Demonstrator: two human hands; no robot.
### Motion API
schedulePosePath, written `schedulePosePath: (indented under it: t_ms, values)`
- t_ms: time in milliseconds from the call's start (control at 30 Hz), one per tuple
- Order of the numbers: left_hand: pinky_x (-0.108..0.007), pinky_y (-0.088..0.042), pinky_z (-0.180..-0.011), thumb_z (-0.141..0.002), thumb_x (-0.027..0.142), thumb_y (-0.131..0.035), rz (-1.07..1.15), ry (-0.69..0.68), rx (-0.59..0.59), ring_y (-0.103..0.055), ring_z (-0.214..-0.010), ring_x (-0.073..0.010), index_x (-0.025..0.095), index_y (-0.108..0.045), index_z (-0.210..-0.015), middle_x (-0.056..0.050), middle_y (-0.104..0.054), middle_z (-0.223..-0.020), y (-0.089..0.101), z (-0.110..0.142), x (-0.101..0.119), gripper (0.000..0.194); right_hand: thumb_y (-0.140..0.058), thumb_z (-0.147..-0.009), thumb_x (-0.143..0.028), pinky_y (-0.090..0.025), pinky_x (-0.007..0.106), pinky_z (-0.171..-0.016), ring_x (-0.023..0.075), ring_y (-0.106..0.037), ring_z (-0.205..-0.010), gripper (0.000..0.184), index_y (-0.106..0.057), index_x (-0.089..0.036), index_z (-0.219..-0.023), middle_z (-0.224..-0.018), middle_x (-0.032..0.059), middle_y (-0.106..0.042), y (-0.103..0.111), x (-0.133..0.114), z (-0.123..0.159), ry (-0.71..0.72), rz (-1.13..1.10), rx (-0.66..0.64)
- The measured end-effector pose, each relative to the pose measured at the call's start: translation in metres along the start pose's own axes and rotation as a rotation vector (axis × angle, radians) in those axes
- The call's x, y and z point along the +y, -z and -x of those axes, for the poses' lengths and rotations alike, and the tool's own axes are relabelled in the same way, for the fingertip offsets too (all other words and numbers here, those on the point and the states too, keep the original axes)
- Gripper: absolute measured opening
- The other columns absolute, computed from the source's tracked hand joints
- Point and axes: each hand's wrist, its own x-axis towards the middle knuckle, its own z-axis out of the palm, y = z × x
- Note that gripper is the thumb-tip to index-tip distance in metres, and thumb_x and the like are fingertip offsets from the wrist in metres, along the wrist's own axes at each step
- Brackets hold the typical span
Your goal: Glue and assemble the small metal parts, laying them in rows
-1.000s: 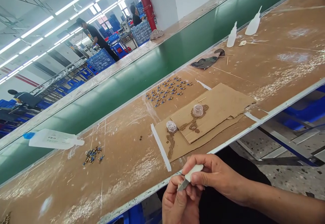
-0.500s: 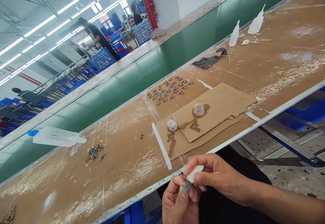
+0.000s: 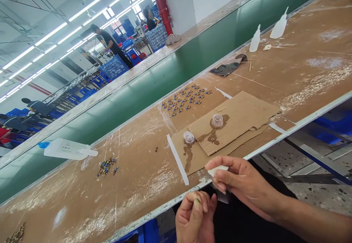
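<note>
My right hand (image 3: pixel 236 178) pinches a small flat white piece (image 3: pixel 217 170) between thumb and fingers, just over the table's front edge. Its material is unclear. A greyish flat bit (image 3: pixel 222 198) shows below that hand, partly hidden. Lower and to the left, my left hand (image 3: pixel 195 213) is closed, fingers curled against the thumb; whatever it holds, if anything, is hidden. Closest to both hands on the table lies layered cardboard (image 3: pixel 236 125) with wet stains. Two small clear cups, one upright (image 3: pixel 217 120) and one beside a stain (image 3: pixel 189 137), rest on it.
Small blue-and-gold pieces lie in rows (image 3: pixel 187 98) and in a pile (image 3: pixel 106 166). A large white bottle (image 3: pixel 66 149) lies at left. Two squeeze bottles, one nearer (image 3: pixel 255 40) and one farther (image 3: pixel 279 28), and a camouflage cloth (image 3: pixel 229 66) are farther back. A green belt (image 3: pixel 154 92) runs behind.
My hands have come apart: the right one moved up and away with the white piece, while the left stayed low. The view has shifted slightly.
</note>
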Motion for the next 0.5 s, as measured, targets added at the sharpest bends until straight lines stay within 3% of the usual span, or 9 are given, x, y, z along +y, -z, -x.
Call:
schedulePosePath:
  t_ms: [133, 333, 500]
  values:
    - [-0.028, -0.052, -0.075, -0.055, 0.030, -0.084, -0.099, -0.100, 0.118, -0.052, -0.061, -0.0081, 0.015, -0.063, -0.053, 0.002, -0.052, -0.057, 0.005, -0.003, 0.001, 0.026, -0.070, -0.075, -0.036, -0.033, 0.018, -0.056, 0.0025, -0.043, -0.053, 0.030, -0.060, -0.012, -0.090, -0.058, -0.0039, -0.050, 0.002, 0.000, -0.003, -0.037, -0.080, -0.049]
    - [-0.024, -0.051, -0.075, -0.057, 0.032, -0.082, -0.196, -0.199, 0.161, -0.055, -0.065, -0.0093, 0.015, -0.064, -0.057, 0.001, -0.054, -0.061, 0.005, -0.003, -0.002, 0.025, -0.068, -0.078, -0.034, -0.035, 0.018, -0.058, 0.0028, -0.046, -0.055, 0.027, -0.062, -0.010, -0.089, -0.063, -0.0011, -0.054, -0.003, 0.011, 0.001, -0.083, -0.113, -0.081]
    - [-0.026, -0.048, -0.063, -0.060, 0.031, -0.080, -0.141, -0.141, 0.030, -0.055, -0.060, -0.0132, 0.016, -0.063, -0.055, 0.000, -0.053, -0.056, 0.000, -0.001, -0.003, 0.023, -0.066, -0.079, -0.035, -0.034, 0.018, -0.056, 0.0043, -0.049, -0.058, 0.028, -0.061, -0.008, -0.087, -0.068, 0.0042, -0.060, -0.006, 0.012, 0.001, -0.067, -0.096, -0.171]
